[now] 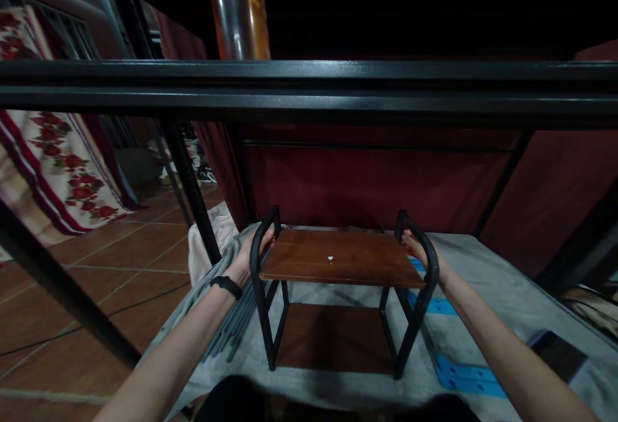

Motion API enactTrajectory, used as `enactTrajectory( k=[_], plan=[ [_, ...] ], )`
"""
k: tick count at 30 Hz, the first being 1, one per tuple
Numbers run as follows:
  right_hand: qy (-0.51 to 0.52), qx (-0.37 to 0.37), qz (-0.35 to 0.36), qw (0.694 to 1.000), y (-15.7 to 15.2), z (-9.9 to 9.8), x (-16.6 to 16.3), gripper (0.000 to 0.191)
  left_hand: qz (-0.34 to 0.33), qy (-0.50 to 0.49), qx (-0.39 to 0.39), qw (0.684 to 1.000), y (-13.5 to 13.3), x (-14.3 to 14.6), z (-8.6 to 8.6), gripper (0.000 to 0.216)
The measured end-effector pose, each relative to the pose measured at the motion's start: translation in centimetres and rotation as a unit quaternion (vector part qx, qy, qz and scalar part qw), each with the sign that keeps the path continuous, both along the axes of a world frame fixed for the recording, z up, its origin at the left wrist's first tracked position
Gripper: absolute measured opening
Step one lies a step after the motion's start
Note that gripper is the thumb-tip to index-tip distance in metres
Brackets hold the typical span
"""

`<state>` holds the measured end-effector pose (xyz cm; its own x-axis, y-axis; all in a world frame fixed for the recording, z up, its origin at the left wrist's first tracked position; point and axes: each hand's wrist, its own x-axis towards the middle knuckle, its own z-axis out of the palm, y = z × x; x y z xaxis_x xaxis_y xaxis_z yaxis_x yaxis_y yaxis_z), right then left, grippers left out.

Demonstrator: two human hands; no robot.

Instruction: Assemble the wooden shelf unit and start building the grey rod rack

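The left hand (267, 242) and the right hand (414, 246) both have a small shelf (338, 255). Each hand is curled around the black loop at its own end, with some fingers showing inside the loop. The shelf is between the two hands and stands upright. It has a brown top board, a brown low board (333, 338) and black legs, and a small white spot (330, 258) sits on the top board. The shelf is over a gray sheet (487, 261); I cannot tell if its feet touch the sheet. A black band (226, 285) is around the left wrist. Just beside and below the left hand lies a bunch of gray poles (236, 322). A pale cloth (212, 235) hangs to the left of that hand, and well past it is a blanket (72, 171) with red flowers. Near the right hand, and lower down, are blue strips (466, 377). Farther to the right and down lies a dark flat thing (557, 354), too blurry to name. Behind both hands is a dark red curtain (376, 184), and above them runs a thick black bar (309, 81).
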<state>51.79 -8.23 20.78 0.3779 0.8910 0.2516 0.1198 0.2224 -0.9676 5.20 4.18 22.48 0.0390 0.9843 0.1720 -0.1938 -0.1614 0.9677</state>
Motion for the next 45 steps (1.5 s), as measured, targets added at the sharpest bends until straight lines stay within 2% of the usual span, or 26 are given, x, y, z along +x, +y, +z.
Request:
enactTrajectory(
  k=[4, 9, 12, 18, 23, 27, 34, 38, 45],
  plan=[
    [-0.046, 0.01, -0.007, 0.999, 0.4, -0.3, 0.2, 0.051, -0.015, -0.007, 0.023, 1.0, -0.3, 0.3, 0.1, 0.051],
    [-0.151, 0.008, -0.069, 0.986, 0.7, 0.7, -0.4, 0.046, 0.015, -0.012, 0.037, 0.999, -1.2, 1.0, 0.6, 0.041],
    [-0.164, -0.001, -0.08, 0.983, 0.7, 1.0, -0.8, 0.045, 0.034, -0.024, 0.04, 0.998, -1.3, 1.0, 0.4, 0.04],
    [-0.101, -0.004, 0.002, 0.995, 0.7, -0.1, -0.2, 0.043, 0.02, 0.001, 0.057, 0.998, -1.1, 0.2, 0.2, 0.046],
    [-0.103, 0.012, 0.026, 0.994, 0.9, -0.2, 0.5, 0.047, 0.049, 0.026, 0.071, 0.996, -1.2, 0.4, 0.5, 0.046],
    [-0.074, -0.023, 0.031, 0.997, 0.8, 0.4, 0.5, 0.046, 0.046, 0.022, 0.081, 0.995, -1.3, 0.8, 0.3, 0.043],
    [0.058, -0.061, 0.032, 0.996, 0.7, 0.9, 0.6, 0.024, 0.014, 0.002, 0.051, 0.999, -1.8, 1.2, 0.9, 0.041],
    [0.117, -0.108, 0.061, 0.985, 1.0, 0.7, 1.5, 0.019, 0.022, 0.021, 0.042, 0.999, -1.9, 1.4, 1.1, 0.039],
    [0.225, -0.218, 0.124, 0.942, 1.9, 0.6, 3.7, 0.019, 0.071, 0.026, 0.116, 0.99, -1.9, 1.3, 0.5, 0.03]
  ],
)
